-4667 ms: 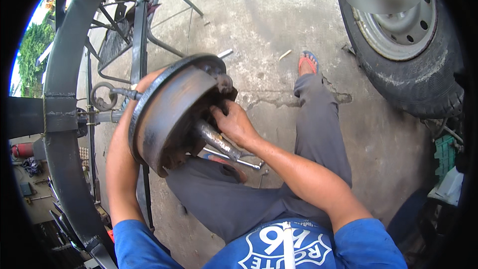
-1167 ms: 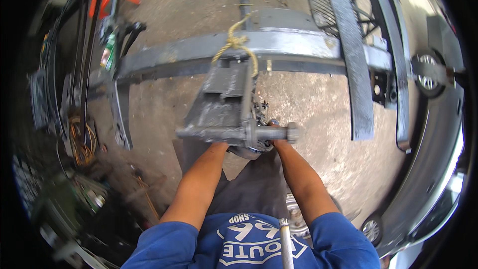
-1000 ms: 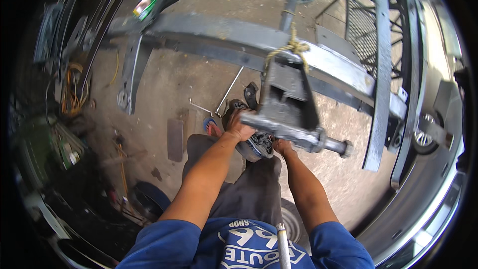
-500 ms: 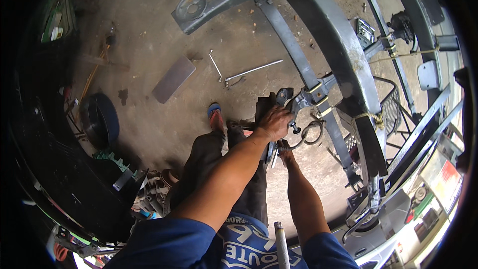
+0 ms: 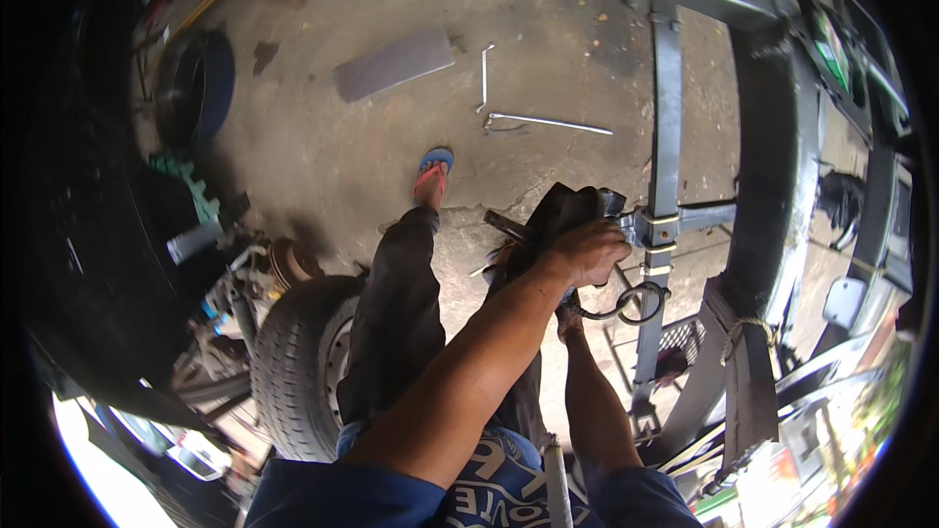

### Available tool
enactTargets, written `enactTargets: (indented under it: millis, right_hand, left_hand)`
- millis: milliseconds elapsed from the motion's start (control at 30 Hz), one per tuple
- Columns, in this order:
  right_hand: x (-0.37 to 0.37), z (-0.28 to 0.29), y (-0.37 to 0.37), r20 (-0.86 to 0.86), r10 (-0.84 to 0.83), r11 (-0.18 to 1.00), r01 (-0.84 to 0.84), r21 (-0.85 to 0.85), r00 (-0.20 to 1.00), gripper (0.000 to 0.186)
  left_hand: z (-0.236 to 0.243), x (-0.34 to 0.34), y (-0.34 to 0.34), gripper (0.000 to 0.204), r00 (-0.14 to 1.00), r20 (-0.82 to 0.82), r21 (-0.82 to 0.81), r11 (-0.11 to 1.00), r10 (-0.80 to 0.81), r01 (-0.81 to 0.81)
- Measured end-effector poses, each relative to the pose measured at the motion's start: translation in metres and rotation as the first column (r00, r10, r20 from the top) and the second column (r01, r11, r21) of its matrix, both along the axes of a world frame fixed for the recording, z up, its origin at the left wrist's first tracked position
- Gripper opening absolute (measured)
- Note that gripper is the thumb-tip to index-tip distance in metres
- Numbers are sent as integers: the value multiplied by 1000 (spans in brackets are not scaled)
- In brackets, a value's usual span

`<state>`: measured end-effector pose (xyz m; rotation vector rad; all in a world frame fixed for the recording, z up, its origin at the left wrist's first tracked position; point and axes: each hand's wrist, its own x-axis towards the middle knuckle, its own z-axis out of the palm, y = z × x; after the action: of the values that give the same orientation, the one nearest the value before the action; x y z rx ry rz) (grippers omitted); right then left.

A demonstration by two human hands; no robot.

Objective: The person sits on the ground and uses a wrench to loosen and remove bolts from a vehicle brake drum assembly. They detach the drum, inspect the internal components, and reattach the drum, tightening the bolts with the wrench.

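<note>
My left hand [image 5: 592, 252] is closed, its fingers curled round a dark metal part [image 5: 562, 210] at the end of the axle, beside the chassis leaf spring. Just below it is my right hand [image 5: 569, 320], at the underside of the same assembly; its fingers are mostly hidden. A looped dark hose [image 5: 642, 303] curls out to the right of my hands. The grey leaf spring [image 5: 665, 137] runs past the part, with pale U-bolts [image 5: 660, 248] clamped round it.
A heavy grey chassis frame [image 5: 773, 137] stands on the right. Two wrenches [image 5: 553, 123] and a flat metal plate [image 5: 396, 64] lie on the concrete floor ahead. A wheel with tyre [image 5: 298, 367] stands by my left leg, and a loose tyre [image 5: 196, 88] lies farther left.
The view has turned, so the chassis, floor tools and plate sit farther right and higher. The wheel by my left leg has come into sight. Both hands stay at the axle end.
</note>
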<state>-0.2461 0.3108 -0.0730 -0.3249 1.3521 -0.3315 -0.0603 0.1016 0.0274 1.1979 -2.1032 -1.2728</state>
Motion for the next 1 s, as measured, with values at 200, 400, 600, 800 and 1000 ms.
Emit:
enactTargets:
  millis: [200,400,600,800,1000]
  right_hand:
    - [-26,-14,0,83,173,973,-157,-167,981,58]
    - [-39,-24,-1,93,182,972,-165,-168,979,69]
    - [-42,-20,14,52,-2,998,6,-69,999,67]
    - [-53,-19,17,149,21,989,1,-147,989,71]
    - [-37,-22,29,97,6,980,13,-199,995,84]
  left_hand:
    - [31,29,7,27,779,-268,-3,808,567,-589]
    - [-21,138,133,22,2,-71,269,21,997,-963]
    - [-129,89,182,33,652,162,696,383,741,-607]
    - [-137,73,176,44,774,59,712,517,631,-475]
    - [-142,69,180,32,700,-21,749,475,713,-461]
